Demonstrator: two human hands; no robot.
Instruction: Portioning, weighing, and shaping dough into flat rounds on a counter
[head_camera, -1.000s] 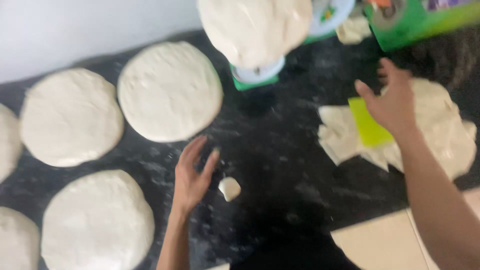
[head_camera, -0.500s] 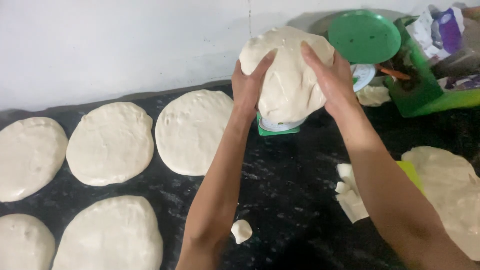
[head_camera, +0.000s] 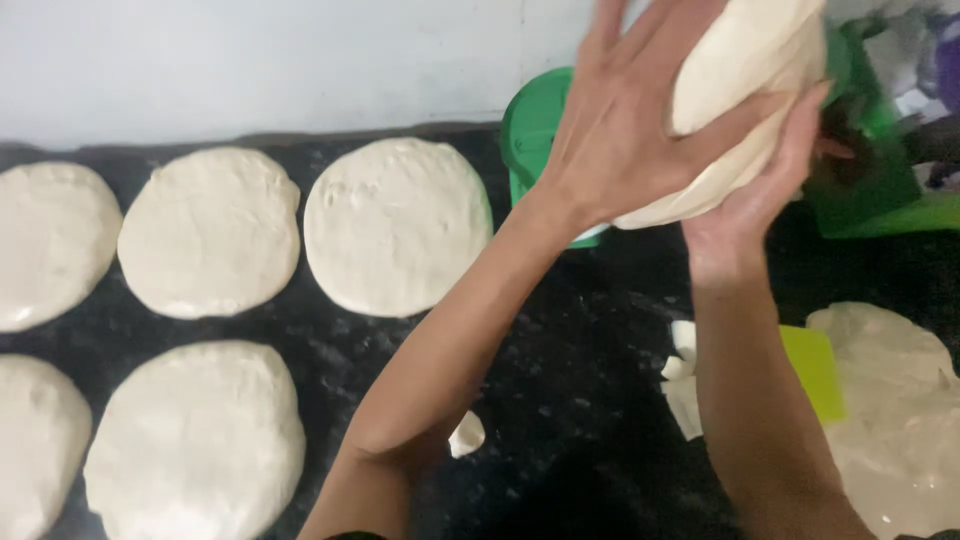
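Observation:
Both hands hold a pale lump of dough (head_camera: 745, 95) in the air at the upper right. My left hand (head_camera: 625, 120) lies spread over its near side, fingers apart. My right hand (head_camera: 765, 190) cups it from below. Under them stands a green kitchen scale (head_camera: 535, 130) on the black stone counter (head_camera: 570, 400). Several flattened dough rounds (head_camera: 395, 225) lie in rows on the left of the counter.
A small dough scrap (head_camera: 467, 435) lies near my left elbow. Cut dough pieces (head_camera: 683, 385) and a yellow-green scraper (head_camera: 815, 370) sit beside a large dough mass (head_camera: 895, 420) at the right. A green box (head_camera: 880, 170) stands at the back right by the white wall.
My hands reached up, took the dough off the scale and have brought it up and to the right. The view has shifted closer.

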